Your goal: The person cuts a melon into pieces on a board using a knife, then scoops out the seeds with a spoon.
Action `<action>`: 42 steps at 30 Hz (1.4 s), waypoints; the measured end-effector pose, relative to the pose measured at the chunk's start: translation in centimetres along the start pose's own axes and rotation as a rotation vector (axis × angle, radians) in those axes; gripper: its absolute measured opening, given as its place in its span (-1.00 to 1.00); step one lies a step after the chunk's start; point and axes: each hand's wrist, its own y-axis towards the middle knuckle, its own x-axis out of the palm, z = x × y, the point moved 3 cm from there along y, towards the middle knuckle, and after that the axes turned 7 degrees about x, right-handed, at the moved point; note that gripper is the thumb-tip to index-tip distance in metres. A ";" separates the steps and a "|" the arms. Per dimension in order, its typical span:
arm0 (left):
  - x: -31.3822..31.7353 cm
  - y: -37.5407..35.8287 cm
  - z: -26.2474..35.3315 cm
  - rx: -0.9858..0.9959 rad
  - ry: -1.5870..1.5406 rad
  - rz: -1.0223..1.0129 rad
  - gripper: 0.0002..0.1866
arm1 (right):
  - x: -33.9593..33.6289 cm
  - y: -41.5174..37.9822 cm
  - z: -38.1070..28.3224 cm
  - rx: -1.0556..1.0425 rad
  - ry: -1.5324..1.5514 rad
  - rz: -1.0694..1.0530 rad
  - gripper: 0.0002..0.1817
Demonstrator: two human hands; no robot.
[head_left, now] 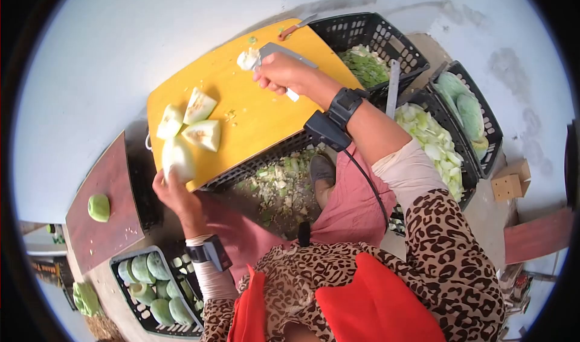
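Observation:
My left hand (175, 192) grips the near end of a peeled pale melon piece (177, 159) at the left corner of the yellow board (254, 112). Beside it lie several cut pieces, among them a melon wedge (203, 135) with its seedy core showing. Over the board's far side, my right hand (283, 73) is closed around a white-handled tool (292, 94). A clump of pale pulp (248, 59) sits at the tool's other end and hides its shape. Partly behind this hand is a broad grey blade (296, 53), apparently lying on the board.
A brown-handled knife (296, 27) lies at the board's far edge. On the right stand a crate of green peelings (386, 46) and a crate of pale slices (426, 140). Whole melons fill a crate (148, 315) at lower left. Scraps (281, 185) litter the floor below.

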 end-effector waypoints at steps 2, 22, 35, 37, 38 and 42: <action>-1.6 1.2 -1.4 -0.007 -0.035 0.059 -0.64 | -4.0 -0.6 -1.3 -0.116 0.196 0.066 -0.86; -4.1 4.4 -4.9 0.286 0.696 0.046 -0.75 | -4.4 -0.6 1.3 -0.105 -0.417 0.079 -0.74; 6.7 -1.6 -0.6 0.301 0.722 -0.204 -0.39 | 0.4 -2.0 0.1 -0.084 -0.765 0.077 -0.74; 7.4 -0.7 -1.5 0.126 0.672 -0.201 -0.29 | 0.5 -2.1 0.1 -0.091 -0.783 0.063 -0.74; 7.6 -0.2 -1.6 0.124 0.704 -0.202 -0.26 | 0.6 -2.1 0.1 -0.095 -0.790 0.055 -0.73; 8.3 2.3 -3.2 0.043 0.623 -0.247 -0.24 | 0.5 -1.7 0.4 -0.103 -0.868 0.048 -0.72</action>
